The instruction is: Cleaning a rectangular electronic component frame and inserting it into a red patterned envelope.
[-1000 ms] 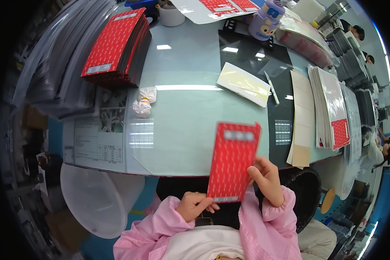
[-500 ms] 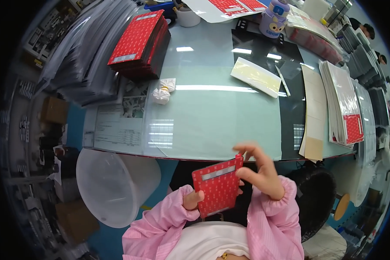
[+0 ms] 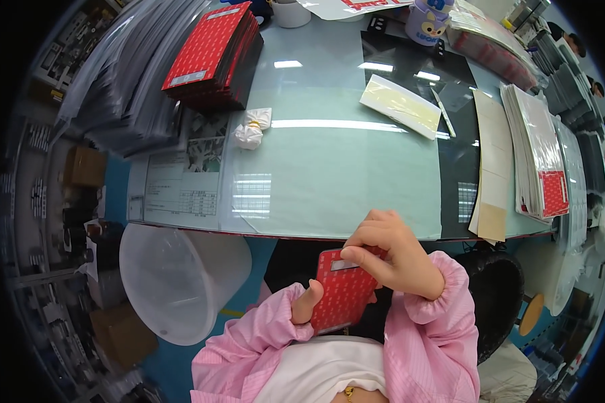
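A red patterned card-like panel (image 3: 343, 299) with a pale strip near its top is held upright, tilted, in front of my body below the desk edge. My left hand (image 3: 306, 303) grips it by the left side, thumb on the front and its other fingers mostly behind. Over the top right corner bends my right hand (image 3: 391, 254), thumb and fingers closed there and covering part of the pale strip. Both arms wear pink sleeves. On the desk at the far left, similar red panels form a stack (image 3: 205, 50).
Left of that stack lean many grey plastic sleeves (image 3: 124, 80). The glass-topped desk (image 3: 329, 181) bears a crumpled white bundle (image 3: 252, 129), a pale yellow pad (image 3: 402, 107), a white pen-like tool (image 3: 444, 111) and cardboard strips (image 3: 491, 161). A white bin (image 3: 165, 289) and black bin (image 3: 494, 295) stand below.
My right hand has moved left and closed over the panel's top corner, where its fingers were apart before. The panel has shifted slightly right, and the view has tipped a little downward.
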The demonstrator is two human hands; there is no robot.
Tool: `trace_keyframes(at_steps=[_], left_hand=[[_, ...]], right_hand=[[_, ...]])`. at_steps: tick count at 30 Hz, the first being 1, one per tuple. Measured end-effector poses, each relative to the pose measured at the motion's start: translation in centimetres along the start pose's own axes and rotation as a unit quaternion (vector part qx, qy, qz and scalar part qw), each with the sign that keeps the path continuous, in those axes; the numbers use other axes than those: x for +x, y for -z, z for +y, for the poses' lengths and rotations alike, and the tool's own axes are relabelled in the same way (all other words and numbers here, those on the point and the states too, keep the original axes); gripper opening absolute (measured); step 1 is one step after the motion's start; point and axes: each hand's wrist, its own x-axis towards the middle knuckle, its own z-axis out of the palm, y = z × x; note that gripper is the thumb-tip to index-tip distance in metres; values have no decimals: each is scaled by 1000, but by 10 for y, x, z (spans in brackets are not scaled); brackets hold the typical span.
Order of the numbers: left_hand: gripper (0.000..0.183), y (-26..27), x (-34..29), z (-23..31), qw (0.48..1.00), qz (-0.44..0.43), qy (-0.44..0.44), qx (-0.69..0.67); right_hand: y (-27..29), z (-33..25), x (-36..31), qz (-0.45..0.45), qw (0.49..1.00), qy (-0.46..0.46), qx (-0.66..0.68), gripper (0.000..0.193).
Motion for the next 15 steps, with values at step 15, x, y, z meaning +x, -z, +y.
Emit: trace_keyframes(at_steps=[15], left_hand=[[127, 5, 1, 0, 999, 39, -14, -22]], right_hand=[[27, 18, -17, -6, 989, -104, 102, 14]])
